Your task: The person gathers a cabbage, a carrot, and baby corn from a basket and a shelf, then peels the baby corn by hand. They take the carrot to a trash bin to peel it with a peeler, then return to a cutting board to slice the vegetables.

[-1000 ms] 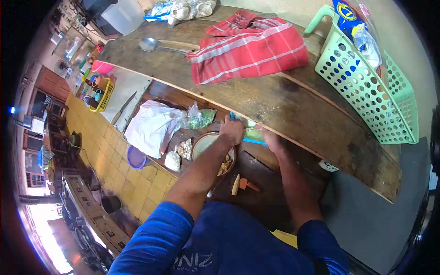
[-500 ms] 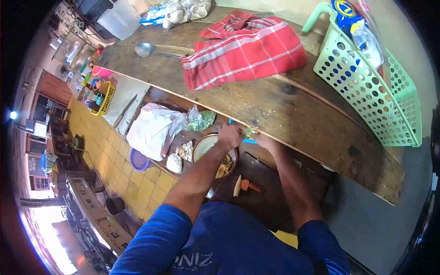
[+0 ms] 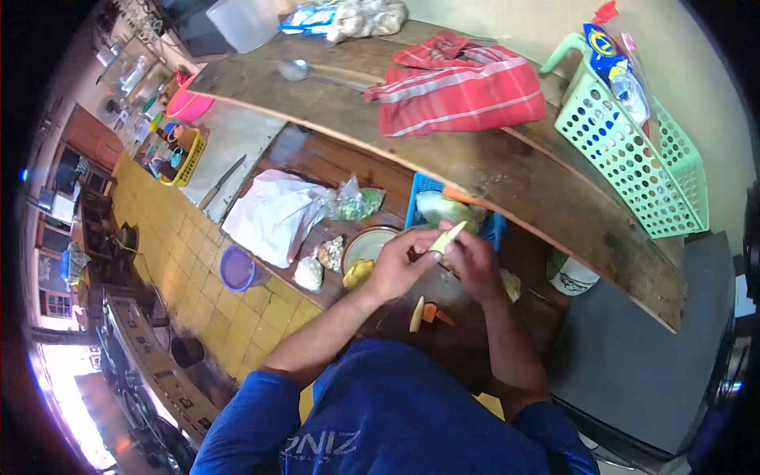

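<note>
A pale yellow-green, tapered vegetable that looks like baby corn (image 3: 448,238) is held up between my two hands. My left hand (image 3: 400,265) pinches its lower end with thumb and fingers. Close beside it, my right hand (image 3: 475,265) has its fingers closed around the same piece. Below them on the dark table lie another pale tapered piece (image 3: 416,315) and orange carrot pieces (image 3: 430,312). Just beyond my hands a blue basket (image 3: 412,207) holds a pale green cabbage-like vegetable (image 3: 443,207). My left hand partly hides a plate (image 3: 368,239) with yellow food in it.
A raised wooden shelf (image 3: 340,119) crosses in front, bearing a red checked cloth (image 3: 467,87), a spoon (image 3: 294,70) and a green basket (image 3: 617,142). Left are a white bag (image 3: 277,214), bagged greens (image 3: 360,203), a purple bucket (image 3: 237,267) and a knife (image 3: 223,180).
Both hands have come back from under the shelf edge toward my body, bringing the baby corn. The view has shifted, and the blue basket shows more fully.
</note>
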`<act>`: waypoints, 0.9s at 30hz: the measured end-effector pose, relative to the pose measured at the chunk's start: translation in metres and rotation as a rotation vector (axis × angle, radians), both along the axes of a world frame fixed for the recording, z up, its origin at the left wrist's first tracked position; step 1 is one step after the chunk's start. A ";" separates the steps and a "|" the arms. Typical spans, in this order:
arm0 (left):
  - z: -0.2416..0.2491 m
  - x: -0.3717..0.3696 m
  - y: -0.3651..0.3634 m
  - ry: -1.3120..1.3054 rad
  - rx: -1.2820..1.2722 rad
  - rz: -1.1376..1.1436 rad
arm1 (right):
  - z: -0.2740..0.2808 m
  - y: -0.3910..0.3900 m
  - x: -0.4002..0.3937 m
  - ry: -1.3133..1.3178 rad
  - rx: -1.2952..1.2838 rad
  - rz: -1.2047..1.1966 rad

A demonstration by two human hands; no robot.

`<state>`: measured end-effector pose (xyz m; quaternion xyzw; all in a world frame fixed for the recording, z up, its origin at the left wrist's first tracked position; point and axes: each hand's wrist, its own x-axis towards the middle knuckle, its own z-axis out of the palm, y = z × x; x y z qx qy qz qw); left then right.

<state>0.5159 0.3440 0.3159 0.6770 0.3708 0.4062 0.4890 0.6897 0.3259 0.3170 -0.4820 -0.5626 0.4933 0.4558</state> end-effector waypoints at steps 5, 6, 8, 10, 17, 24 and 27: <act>-0.007 -0.054 -0.059 -0.421 -0.315 0.059 | 0.005 -0.039 -0.065 -0.163 0.170 -0.056; -0.007 -0.069 -0.067 -0.429 -0.313 0.055 | 0.011 -0.043 -0.078 -0.206 0.196 -0.018; -0.006 -0.096 -0.082 -0.522 -0.351 0.045 | 0.030 -0.051 -0.105 -0.223 0.214 0.031; -0.010 -0.121 -0.100 -0.517 -0.339 0.133 | 0.033 -0.059 -0.134 -0.281 0.288 0.078; -0.015 -0.216 -0.170 -0.399 -0.248 0.512 | 0.014 -0.091 -0.255 -0.248 0.383 0.195; 0.008 -0.337 -0.215 -0.525 -0.259 0.665 | 0.034 -0.129 -0.389 -0.223 0.330 0.307; 0.009 -0.379 -0.234 -0.441 -0.143 0.735 | 0.041 -0.147 -0.438 -0.092 0.304 0.343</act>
